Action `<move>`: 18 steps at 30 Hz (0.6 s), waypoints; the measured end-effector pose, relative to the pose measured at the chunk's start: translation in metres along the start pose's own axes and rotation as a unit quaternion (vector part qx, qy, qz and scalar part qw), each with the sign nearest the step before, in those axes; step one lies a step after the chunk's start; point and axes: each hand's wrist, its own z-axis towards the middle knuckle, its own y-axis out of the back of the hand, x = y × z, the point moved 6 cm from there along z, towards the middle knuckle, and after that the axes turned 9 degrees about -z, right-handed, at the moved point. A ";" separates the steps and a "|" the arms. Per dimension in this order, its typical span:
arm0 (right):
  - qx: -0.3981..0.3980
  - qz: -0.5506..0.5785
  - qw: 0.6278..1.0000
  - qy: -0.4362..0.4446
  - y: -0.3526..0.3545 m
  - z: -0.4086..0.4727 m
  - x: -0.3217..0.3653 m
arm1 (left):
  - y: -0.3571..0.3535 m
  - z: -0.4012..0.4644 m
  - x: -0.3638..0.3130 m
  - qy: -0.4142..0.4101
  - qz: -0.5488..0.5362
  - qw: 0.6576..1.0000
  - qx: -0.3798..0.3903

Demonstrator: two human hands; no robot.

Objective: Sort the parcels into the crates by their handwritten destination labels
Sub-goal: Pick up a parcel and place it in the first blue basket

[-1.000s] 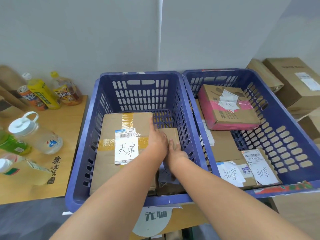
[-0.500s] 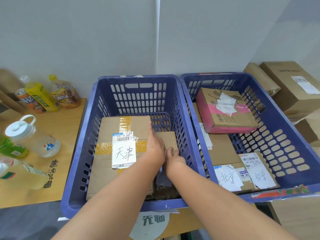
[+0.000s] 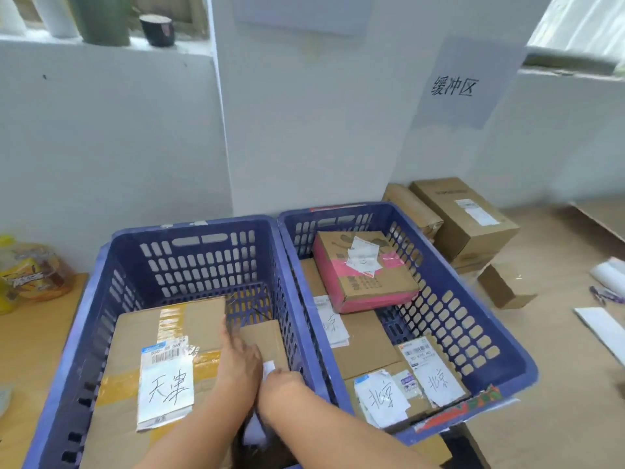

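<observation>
Two blue crates stand side by side. The left crate (image 3: pixel 189 238) holds a large cardboard parcel (image 3: pixel 135 336) with a handwritten label 天津 (image 3: pixel 167 389), and a small cardboard parcel (image 3: pixel 263 336) to its right. My left hand (image 3: pixel 236 363) lies with straight fingers along the small parcel's left edge, between the two parcels. My right hand (image 3: pixel 280 384) rests at the small parcel's near end, its fingers hidden. The right crate (image 3: pixel 473 333) holds a pink-and-brown parcel (image 3: pixel 365 275) and flat parcels with labels 北京 (image 3: pixel 439 384).
Drink bottles (image 3: pixel 33 275) stand on the wooden table to the left. Cardboard boxes (image 3: pixel 466 218) are stacked right of the right crate, with a smaller box (image 3: pixel 504 286) and white papers (image 3: pixel 602 330) further right. A sign reading 缓冲区 (image 3: pixel 453 86) hangs on the wall.
The view has tilted up, showing more wall. Both hands have drawn slightly back toward me along the small parcel, which stays in the left crate.
</observation>
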 end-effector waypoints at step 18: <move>-0.440 0.638 0.631 -0.039 -0.039 -0.242 -0.334 | 0.271 -0.074 -0.044 -0.070 -0.456 0.830 -0.313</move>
